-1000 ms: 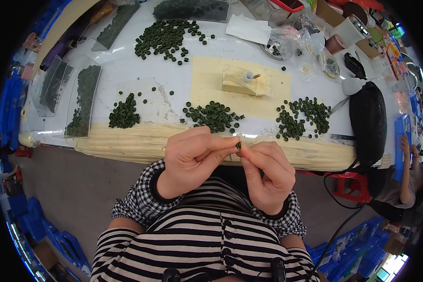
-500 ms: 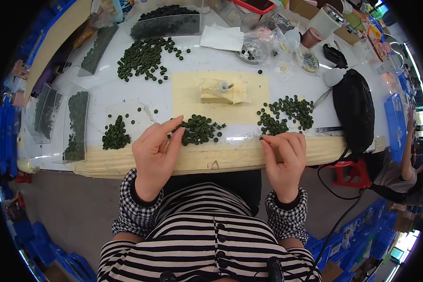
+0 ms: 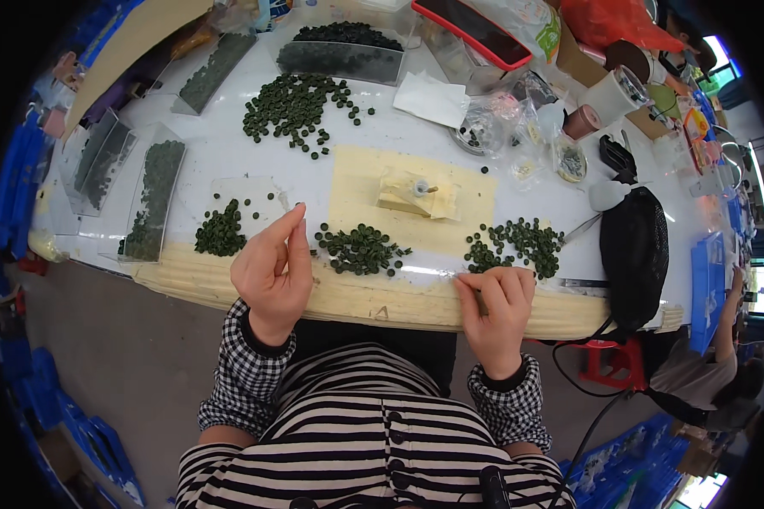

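My left hand (image 3: 273,270) is raised at the left of the middle pile, its thumb and forefinger pinched together. A tiny dark speck shows at their tips, too small to name. My right hand (image 3: 499,312) rests at the table's front edge, thumb and fingertips together; what they pinch, if anything, is hidden. Between the hands lies a pile of small dark green round pieces (image 3: 361,248). A similar right pile (image 3: 518,244) lies just beyond my right hand, and a smaller left pile (image 3: 220,229) left of my left hand. Behind stands a tape-covered block (image 3: 399,197) with a small upright peg.
A large heap of green pieces (image 3: 293,106) lies farther back. Clear bins (image 3: 157,199) of green pieces stand at left, another bin (image 3: 339,61) at the back. A phone in a red case (image 3: 475,34), white paper (image 3: 431,98) and a black mesh bag (image 3: 635,254) lie around.
My left hand has lifted away from the middle pile, its fingertips closing into a pinch. My right hand stays near the right pile. The whole view has shifted and turned slightly.
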The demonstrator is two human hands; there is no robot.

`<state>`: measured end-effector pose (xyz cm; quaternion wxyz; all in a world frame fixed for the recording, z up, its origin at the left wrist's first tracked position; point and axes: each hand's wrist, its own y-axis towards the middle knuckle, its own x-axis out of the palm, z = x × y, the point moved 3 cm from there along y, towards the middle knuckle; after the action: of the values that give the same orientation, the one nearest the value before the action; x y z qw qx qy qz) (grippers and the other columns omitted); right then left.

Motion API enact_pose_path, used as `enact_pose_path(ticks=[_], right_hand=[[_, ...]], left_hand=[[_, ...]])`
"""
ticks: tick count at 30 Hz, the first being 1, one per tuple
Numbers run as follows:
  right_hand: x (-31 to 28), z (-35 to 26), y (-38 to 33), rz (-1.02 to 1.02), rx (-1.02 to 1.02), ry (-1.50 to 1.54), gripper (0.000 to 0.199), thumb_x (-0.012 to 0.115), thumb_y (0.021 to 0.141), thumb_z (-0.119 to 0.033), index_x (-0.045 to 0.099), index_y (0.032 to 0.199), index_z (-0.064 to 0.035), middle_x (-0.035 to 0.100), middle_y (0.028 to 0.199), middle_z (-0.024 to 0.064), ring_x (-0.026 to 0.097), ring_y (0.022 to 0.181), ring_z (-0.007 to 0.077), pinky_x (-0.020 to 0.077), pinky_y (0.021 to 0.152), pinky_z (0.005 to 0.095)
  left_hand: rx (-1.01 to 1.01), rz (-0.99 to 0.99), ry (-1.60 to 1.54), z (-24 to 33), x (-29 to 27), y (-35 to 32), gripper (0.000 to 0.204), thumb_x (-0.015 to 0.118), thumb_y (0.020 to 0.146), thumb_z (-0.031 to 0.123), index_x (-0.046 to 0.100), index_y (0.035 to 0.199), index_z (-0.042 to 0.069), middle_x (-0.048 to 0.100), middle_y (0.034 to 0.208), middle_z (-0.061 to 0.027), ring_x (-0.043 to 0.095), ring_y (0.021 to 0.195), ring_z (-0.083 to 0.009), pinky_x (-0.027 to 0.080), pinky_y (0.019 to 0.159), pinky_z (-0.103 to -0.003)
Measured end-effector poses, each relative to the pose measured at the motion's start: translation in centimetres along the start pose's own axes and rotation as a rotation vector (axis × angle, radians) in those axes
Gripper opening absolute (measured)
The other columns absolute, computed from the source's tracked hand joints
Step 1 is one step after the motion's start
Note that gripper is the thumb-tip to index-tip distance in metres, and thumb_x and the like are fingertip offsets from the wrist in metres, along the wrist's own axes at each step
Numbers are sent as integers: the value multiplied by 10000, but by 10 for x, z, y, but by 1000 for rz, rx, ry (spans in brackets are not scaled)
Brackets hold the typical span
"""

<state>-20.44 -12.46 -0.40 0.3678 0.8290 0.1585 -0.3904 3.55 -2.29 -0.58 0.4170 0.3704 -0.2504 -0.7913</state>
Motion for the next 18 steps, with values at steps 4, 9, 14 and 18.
enact_pose_path(ticks=[4, 9, 14, 18], right_hand=[[1, -3, 3, -17, 12, 36, 126, 739, 720, -46, 633, 789, -60, 550, 766, 41, 484, 778, 245, 391, 703, 353], [1, -2, 3, 21, 3, -7, 136, 750, 710, -60, 633, 779, -66, 551, 758, 38, 484, 758, 236, 384, 679, 346], [0, -2, 2, 108, 7, -45, 143, 756, 685, -65, 646, 774, -74, 553, 742, 30, 486, 728, 228, 380, 651, 339], [2, -1, 0, 171, 16, -58, 128, 743, 695, -57, 635, 763, -72, 553, 736, 34, 484, 716, 232, 382, 643, 338]], left_hand=[[-48, 32, 43, -2, -4, -1, 228, 628, 839, -71, 668, 1057, -15, 314, 548, 74, 216, 472, -24, 174, 441, -202], [-83, -11, -34, 2, -3, -2, 239, 660, 795, -94, 681, 1022, -21, 363, 550, 38, 244, 447, -46, 202, 419, -213], [-27, -147, -185, 7, -2, 0, 238, 659, 784, -91, 681, 1009, -16, 397, 547, 19, 269, 432, -56, 221, 415, -213], [-69, -181, -276, 4, -4, -4, 236, 645, 815, -69, 667, 1043, -15, 364, 553, 45, 243, 452, -38, 194, 434, -204]])
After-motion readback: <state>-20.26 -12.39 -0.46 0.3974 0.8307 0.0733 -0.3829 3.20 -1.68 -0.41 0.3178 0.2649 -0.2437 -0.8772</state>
